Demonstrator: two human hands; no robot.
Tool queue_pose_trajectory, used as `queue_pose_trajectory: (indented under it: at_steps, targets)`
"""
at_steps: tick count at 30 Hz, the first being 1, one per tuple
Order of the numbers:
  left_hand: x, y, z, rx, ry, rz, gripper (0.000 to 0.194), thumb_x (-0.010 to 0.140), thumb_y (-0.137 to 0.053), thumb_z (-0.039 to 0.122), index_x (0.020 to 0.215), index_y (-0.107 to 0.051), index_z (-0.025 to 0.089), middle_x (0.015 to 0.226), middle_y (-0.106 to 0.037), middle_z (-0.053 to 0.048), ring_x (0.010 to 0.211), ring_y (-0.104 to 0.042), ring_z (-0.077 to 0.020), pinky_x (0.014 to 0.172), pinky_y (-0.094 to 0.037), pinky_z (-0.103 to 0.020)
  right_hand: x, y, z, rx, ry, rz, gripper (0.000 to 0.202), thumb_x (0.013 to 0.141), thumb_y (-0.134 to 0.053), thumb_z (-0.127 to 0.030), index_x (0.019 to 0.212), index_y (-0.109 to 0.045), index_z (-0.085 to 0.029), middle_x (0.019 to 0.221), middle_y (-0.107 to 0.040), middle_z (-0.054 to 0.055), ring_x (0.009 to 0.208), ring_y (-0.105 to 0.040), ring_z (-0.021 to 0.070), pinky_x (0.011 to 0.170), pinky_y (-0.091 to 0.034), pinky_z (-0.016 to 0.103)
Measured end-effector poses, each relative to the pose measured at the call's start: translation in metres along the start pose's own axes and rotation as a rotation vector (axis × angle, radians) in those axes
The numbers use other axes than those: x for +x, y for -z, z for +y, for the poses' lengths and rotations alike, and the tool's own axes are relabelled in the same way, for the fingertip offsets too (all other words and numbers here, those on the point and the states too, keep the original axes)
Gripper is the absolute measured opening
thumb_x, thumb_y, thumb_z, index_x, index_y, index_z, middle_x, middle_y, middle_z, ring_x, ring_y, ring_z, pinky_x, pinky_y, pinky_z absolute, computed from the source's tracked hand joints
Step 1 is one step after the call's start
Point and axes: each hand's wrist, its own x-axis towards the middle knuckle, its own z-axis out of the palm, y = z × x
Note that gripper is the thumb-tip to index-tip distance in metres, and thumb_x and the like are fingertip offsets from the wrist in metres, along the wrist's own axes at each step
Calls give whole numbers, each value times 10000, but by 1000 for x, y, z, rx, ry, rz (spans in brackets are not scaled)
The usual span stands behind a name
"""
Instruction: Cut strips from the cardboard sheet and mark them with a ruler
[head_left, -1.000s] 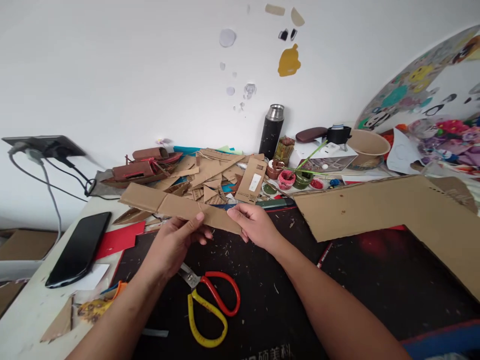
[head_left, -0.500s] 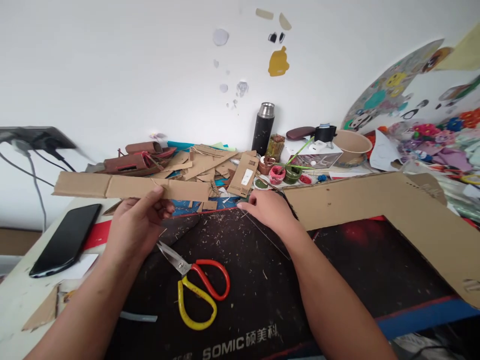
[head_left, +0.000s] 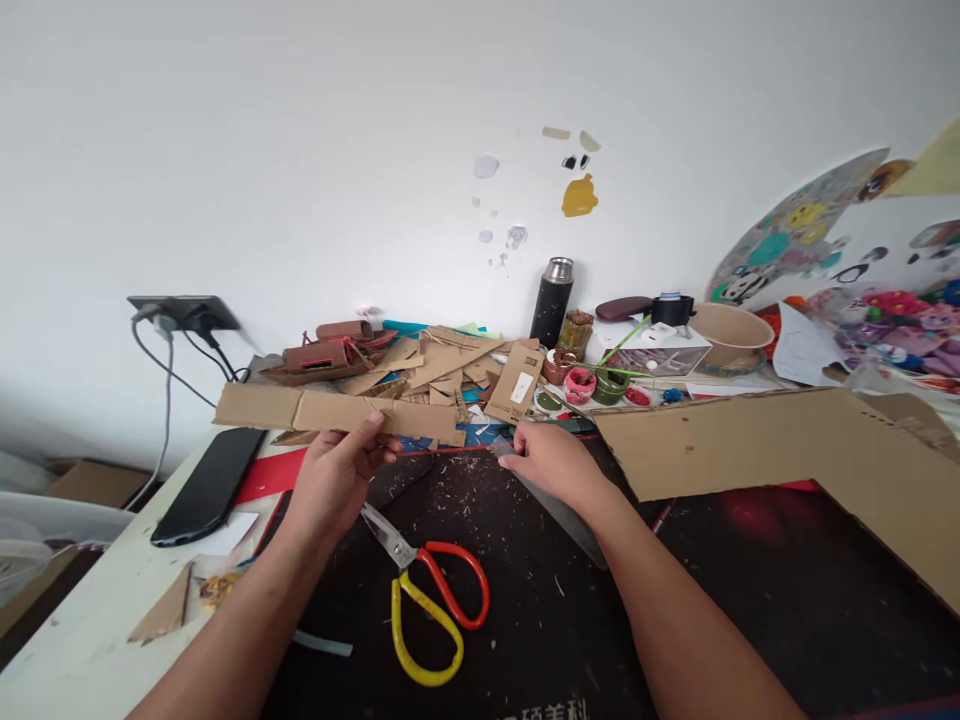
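A long, creased cardboard strip (head_left: 262, 408) is pinched between the thumb and fingers of my left hand (head_left: 341, 470), held above the back left of the dark mat (head_left: 525, 620). My right hand (head_left: 555, 460) is closed on a clear, ruler-like plastic strip (head_left: 551, 510), which slants beneath my wrist; its markings cannot be made out. Between my forearms lie scissors (head_left: 401, 553) with one red and one yellow handle, blades apart. To the right of my right hand rests a large angled cardboard piece (head_left: 720, 440).
Cardboard scraps (head_left: 450, 365) pile up at the back, near a brown model boat (head_left: 322, 360). A black flask (head_left: 553, 300) and open paint jars (head_left: 580, 385) stand behind my right hand. A phone (head_left: 206, 487) lies at the left, below a power socket (head_left: 184, 312).
My view has tilted up and turned left, so everything sits lower and further right. The clear strip under my right hand now shows its broad face. Both hands keep their hold.
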Motion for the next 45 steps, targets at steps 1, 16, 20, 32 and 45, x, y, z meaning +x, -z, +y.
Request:
queue_pose_trajectory:
  at_steps: [1, 16, 20, 32, 45]
  targets:
    - [0, -1, 0, -11, -4, 2, 398, 592, -1029, 410, 734, -781, 132, 669, -746, -63, 616, -702, -172, 538, -565, -230, 0, -3, -1, 42, 24, 14, 192, 953, -794, -311, 863, -671, -196, 880, -756, 47, 809, -661, 199, 624, -283, 289]
    - [-12, -15, -9, -167, 31, 31, 341, 562, -1055, 319, 735, -814, 150, 798, -838, -71, 804, -830, -223, 797, -677, -270, -4, -22, -31, 1297, 238, 5, 492, 871, -785, -659, 799, -559, -227, 584, -650, -51, 427, -625, 129, 404, -403, 207]
    - [-27, -23, -14, -153, 113, -9, 285, 642, -1002, 280, 824, -845, 126, 927, -860, -115, 918, -837, -260, 830, -678, -277, -2, -33, -36, 1341, 181, 31, 531, 841, -811, -679, 779, -548, -221, 582, -648, -51, 424, -635, 129, 381, -389, 196]
    - [-37, -23, -16, 28, 231, -248, 332, 687, -971, 311, 973, -876, 171, 1138, -849, -166, 1094, -807, -352, 983, -660, -419, 0, -24, -28, 1485, 185, -32, 529, 814, -843, -679, 812, -593, -213, 555, -640, -55, 407, -603, 124, 403, -430, 209]
    - [-26, -7, 22, 351, 443, -477, 521, 711, -889, 696, 898, -846, 212, 834, -831, -157, 614, -752, -310, 492, -552, -344, -6, -14, -20, 1242, 310, -352, 443, 885, -810, -598, 807, -631, -201, 504, -584, -73, 385, -522, 92, 393, -361, 194]
